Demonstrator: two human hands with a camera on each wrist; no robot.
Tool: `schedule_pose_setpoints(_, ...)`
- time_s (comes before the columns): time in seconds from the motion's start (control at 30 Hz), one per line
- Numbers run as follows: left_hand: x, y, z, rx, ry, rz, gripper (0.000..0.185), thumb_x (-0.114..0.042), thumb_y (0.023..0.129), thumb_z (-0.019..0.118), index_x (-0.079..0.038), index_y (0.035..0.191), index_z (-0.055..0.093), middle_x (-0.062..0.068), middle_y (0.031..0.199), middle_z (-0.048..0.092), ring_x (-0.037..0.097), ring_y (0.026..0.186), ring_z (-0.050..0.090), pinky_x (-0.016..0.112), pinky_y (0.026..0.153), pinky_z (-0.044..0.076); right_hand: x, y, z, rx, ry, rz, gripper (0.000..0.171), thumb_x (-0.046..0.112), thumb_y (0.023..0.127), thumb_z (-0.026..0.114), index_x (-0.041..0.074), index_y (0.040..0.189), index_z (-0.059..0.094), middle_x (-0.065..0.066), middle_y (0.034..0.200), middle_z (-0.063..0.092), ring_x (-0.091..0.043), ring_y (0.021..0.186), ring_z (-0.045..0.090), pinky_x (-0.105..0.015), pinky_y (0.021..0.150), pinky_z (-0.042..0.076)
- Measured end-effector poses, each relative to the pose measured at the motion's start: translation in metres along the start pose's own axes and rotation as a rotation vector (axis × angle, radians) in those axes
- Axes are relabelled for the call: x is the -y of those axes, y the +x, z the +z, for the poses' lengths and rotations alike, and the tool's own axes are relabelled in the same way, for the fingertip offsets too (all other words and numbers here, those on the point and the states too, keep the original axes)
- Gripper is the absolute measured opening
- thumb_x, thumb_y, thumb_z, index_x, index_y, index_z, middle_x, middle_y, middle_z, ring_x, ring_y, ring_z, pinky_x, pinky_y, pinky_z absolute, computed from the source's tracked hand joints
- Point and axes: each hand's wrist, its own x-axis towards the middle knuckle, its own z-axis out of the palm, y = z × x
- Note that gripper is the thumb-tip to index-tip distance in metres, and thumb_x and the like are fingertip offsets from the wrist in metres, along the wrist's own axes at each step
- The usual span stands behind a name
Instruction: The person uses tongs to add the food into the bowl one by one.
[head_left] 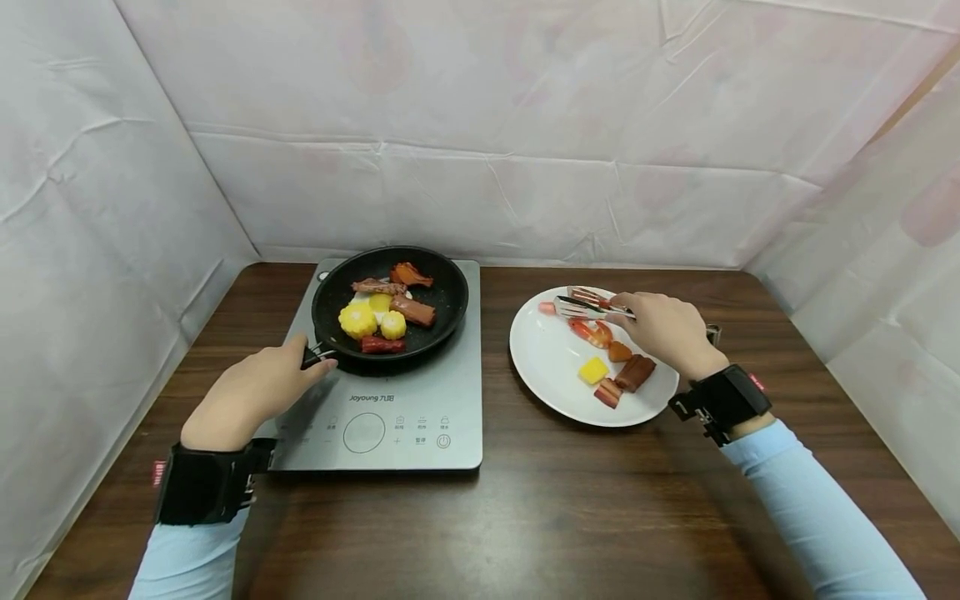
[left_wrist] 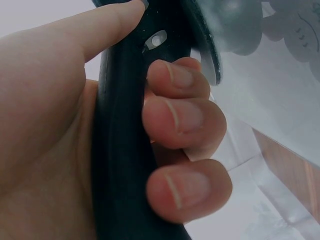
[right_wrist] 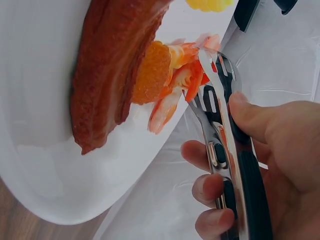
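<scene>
Your left hand point(head_left: 258, 387): gripping the pan handle point(left_wrist: 122, 150), eight o'clock on the black pan point(head_left: 446, 300). Your right hand point(head_left: 667, 332): holding tongs point(right_wrist: 230, 150), twelve o'clock on the plate point(head_left: 547, 375); an off-centre pinch could flick shrimp point(head_left: 600, 335) away.

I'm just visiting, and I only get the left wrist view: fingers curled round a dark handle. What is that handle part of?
Observer: A black frying pan, standing on a flat grey cooktop.
Visitor: Is anything cooking in it?
Observer: I can't tell about cooking, but it contains several food pieces, including two bumpy yellow chunks that look like corn.
Visitor: Is anything going on elsewhere?
Observer: Yes, the right hand holds metal tongs over a white plate.
</scene>
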Motion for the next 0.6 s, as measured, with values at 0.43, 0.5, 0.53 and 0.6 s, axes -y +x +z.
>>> schedule_pose_setpoints(0.43, -0.0007, 0.0003, 0.0004, -0.009, 0.0, 0.003, 0.075, -0.05, 0.107, 0.044, 0.016, 0.141, 0.036, 0.035, 0.115, 0.064, 0.032, 0.085, 0.068, 0.045, 0.065, 0.052, -0.0031, -0.005, 0.0022, -0.022, 0.048, 0.038, 0.035, 0.035, 0.104, 0.06, 0.015, 0.131, 0.068, -0.014, 0.104, 0.075, -0.021, 0.063, 0.056, -0.033, 0.044, 0.027)
schedule_pose_setpoints(0.5, -0.0006, 0.0002, 0.0004, -0.01, -0.002, 0.002, 0.074, -0.05, 0.107, 0.044, 0.016, 0.14, 0.037, 0.034, 0.114, 0.065, 0.032, 0.084, 0.067, 0.044, 0.065, 0.052, -0.0039, -0.0059, 0.0018, -0.02, 0.052, 0.035, 0.035, 0.036, 0.104, 0.059, 0.016, 0.132, 0.067, -0.015, 0.108, 0.075, -0.021, 0.065, 0.057, -0.033, 0.044, 0.028)
schedule_pose_setpoints(0.53, -0.0005, 0.0001, 0.0004, -0.01, -0.004, 0.001, 0.074, -0.05, 0.107, 0.044, 0.016, 0.14, 0.037, 0.034, 0.113, 0.065, 0.031, 0.084, 0.067, 0.044, 0.064, 0.052, -0.0043, -0.0063, 0.0015, -0.018, 0.051, 0.033, 0.036, 0.036, 0.104, 0.059, 0.016, 0.132, 0.067, -0.015, 0.11, 0.075, -0.021, 0.067, 0.058, -0.033, 0.044, 0.029)
schedule_pose_setpoints(0.6, -0.0006, 0.0, 0.0004, -0.01, -0.002, 0.002, 0.074, -0.05, 0.107, 0.044, 0.016, 0.14, 0.037, 0.034, 0.114, 0.064, 0.032, 0.085, 0.068, 0.045, 0.065, 0.052, -0.0051, -0.0068, 0.0013, -0.015, 0.053, 0.031, 0.036, 0.036, 0.104, 0.059, 0.015, 0.132, 0.067, -0.016, 0.11, 0.075, -0.021, 0.068, 0.06, -0.033, 0.045, 0.029)
